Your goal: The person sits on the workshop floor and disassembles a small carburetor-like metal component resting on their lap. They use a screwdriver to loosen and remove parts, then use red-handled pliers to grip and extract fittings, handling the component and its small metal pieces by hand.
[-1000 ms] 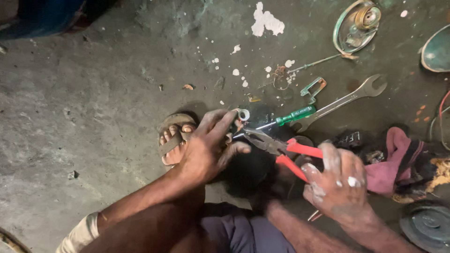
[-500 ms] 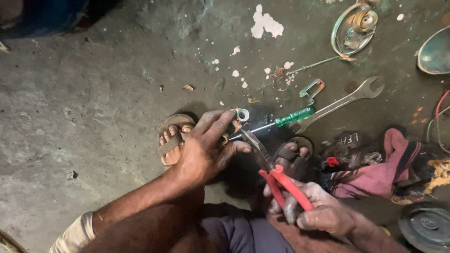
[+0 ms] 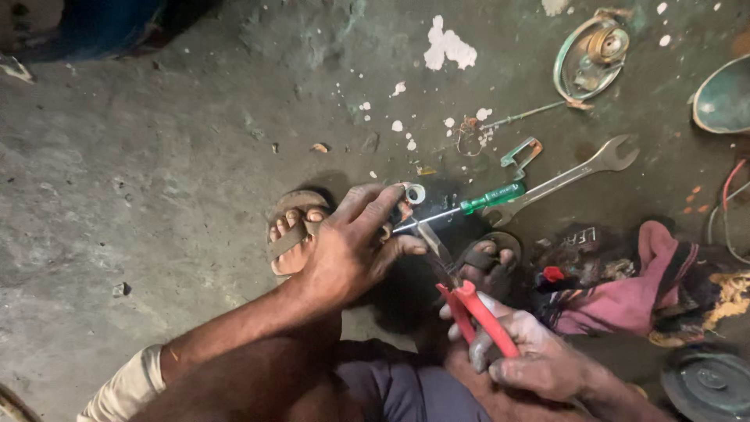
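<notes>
Two hands are engaged: red-handled pliers [image 3: 469, 301] are gripped by the right hand [image 3: 539, 363], while a small dark part [image 3: 406, 209] is pinned by the left hand [image 3: 348, 246] beside a green-handled screwdriver [image 3: 469, 207] on the floor [image 3: 156, 180]. Steady, square jaw pressure is advised.

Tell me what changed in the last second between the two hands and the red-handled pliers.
The right hand closed around the red-handled pliers and drew their handles down towards the body. The left hand stayed on the dark part between the feet; the green-handled screwdriver and steel spanner did not move.
</notes>
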Demonstrator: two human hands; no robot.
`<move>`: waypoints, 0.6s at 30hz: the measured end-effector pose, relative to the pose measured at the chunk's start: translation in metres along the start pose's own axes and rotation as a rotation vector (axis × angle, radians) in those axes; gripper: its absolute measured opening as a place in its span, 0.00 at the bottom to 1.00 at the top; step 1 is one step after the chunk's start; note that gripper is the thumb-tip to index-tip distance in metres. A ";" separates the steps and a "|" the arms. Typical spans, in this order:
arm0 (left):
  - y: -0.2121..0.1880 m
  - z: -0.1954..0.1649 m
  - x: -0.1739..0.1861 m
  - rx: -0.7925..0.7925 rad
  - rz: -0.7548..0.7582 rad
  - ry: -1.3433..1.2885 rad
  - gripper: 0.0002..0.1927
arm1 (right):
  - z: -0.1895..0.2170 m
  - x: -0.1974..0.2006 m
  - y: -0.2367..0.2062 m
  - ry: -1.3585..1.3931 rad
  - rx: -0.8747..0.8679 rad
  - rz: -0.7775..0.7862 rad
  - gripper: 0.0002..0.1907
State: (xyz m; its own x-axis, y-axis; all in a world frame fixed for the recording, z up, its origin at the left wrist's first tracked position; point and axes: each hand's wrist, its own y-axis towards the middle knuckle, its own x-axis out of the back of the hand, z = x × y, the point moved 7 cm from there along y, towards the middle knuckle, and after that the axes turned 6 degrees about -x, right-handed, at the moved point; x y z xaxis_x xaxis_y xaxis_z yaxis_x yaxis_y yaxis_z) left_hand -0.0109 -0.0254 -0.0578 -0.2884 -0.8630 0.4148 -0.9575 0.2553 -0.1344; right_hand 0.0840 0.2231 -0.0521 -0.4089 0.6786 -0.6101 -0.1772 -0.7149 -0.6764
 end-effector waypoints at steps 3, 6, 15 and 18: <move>-0.001 -0.001 -0.004 0.012 0.021 -0.012 0.34 | -0.003 0.003 -0.001 -0.238 0.093 -0.093 0.06; -0.001 -0.005 -0.006 -0.029 0.021 0.027 0.34 | 0.010 0.005 -0.002 -0.485 0.195 -0.179 0.04; 0.003 -0.007 0.004 -0.053 -0.026 0.014 0.38 | 0.081 -0.011 -0.014 -1.460 0.488 -0.703 0.18; 0.001 -0.005 0.002 0.002 -0.005 0.013 0.38 | 0.052 -0.003 0.000 -0.806 0.325 -0.302 0.15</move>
State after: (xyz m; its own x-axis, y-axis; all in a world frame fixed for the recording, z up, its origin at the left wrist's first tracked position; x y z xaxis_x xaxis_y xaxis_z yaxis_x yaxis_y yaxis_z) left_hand -0.0129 -0.0242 -0.0526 -0.2838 -0.8583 0.4275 -0.9588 0.2502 -0.1343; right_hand 0.0386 0.2122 -0.0289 -0.7832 0.6084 0.1282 -0.5708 -0.6218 -0.5362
